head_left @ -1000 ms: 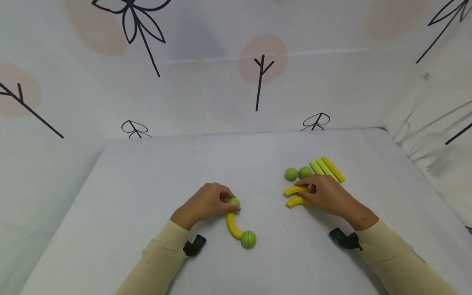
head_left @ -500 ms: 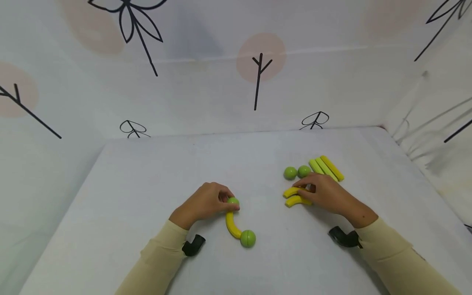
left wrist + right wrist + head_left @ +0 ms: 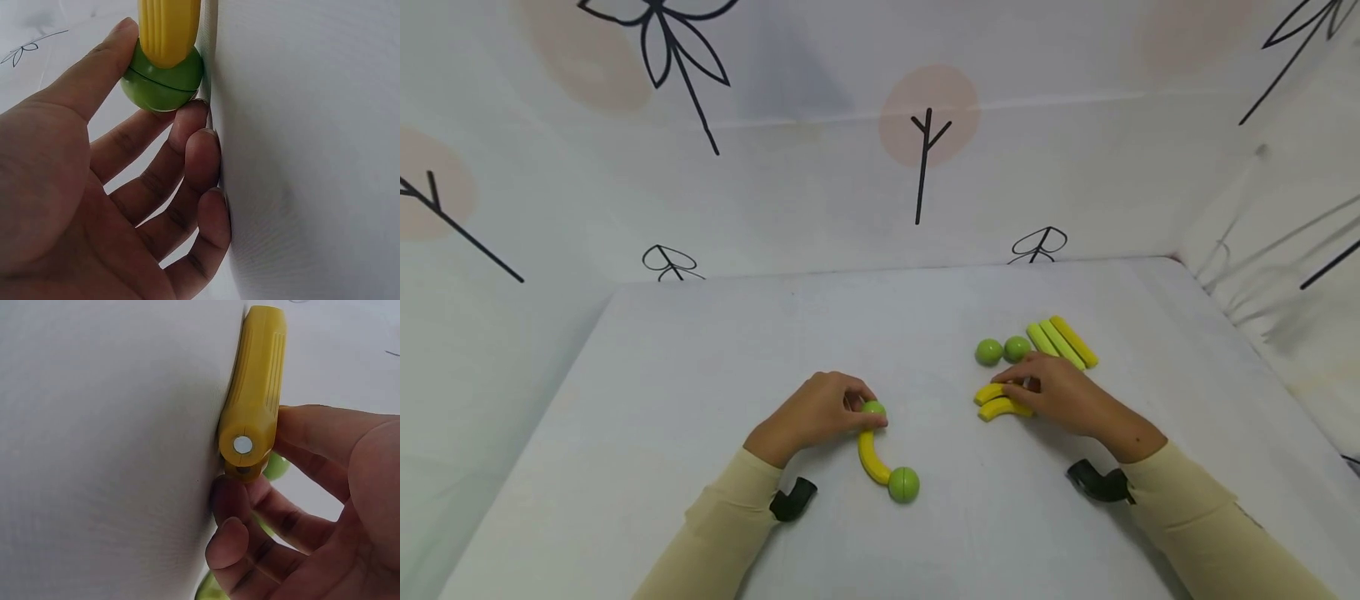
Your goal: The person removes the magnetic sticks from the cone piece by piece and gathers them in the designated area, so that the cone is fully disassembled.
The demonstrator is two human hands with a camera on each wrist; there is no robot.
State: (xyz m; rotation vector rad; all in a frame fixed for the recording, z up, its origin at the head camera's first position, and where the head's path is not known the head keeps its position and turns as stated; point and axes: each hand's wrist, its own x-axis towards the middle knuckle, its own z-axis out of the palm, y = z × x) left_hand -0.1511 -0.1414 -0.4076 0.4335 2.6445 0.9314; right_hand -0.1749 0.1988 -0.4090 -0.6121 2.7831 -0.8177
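My left hand [image 3: 823,414] pinches a green ball [image 3: 874,407] between thumb and fingers. A curved yellow magnetic stick [image 3: 871,458] runs from that ball to a second green ball [image 3: 904,485] nearer me. In the left wrist view, the ridged yellow stick [image 3: 169,31] meets the held ball [image 3: 156,84]. Further right, my right hand [image 3: 1060,396] holds two curved yellow sticks, a far one [image 3: 988,394] and a near one [image 3: 1002,408], lying side by side on the table. The right wrist view shows the near stick's [image 3: 253,381] silvery round end; the other is mostly hidden behind it.
Beyond the right hand lie two loose green balls [image 3: 988,352], two straight light green sticks [image 3: 1062,343] and a straight yellow stick [image 3: 1074,341]. All sit on a white-covered table [image 3: 737,333], with a patterned cloth wall [image 3: 820,192] behind.
The two curved yellow sticks under my right hand have come closer together, the gap between them narrowing. My left hand and its ball stay in place.
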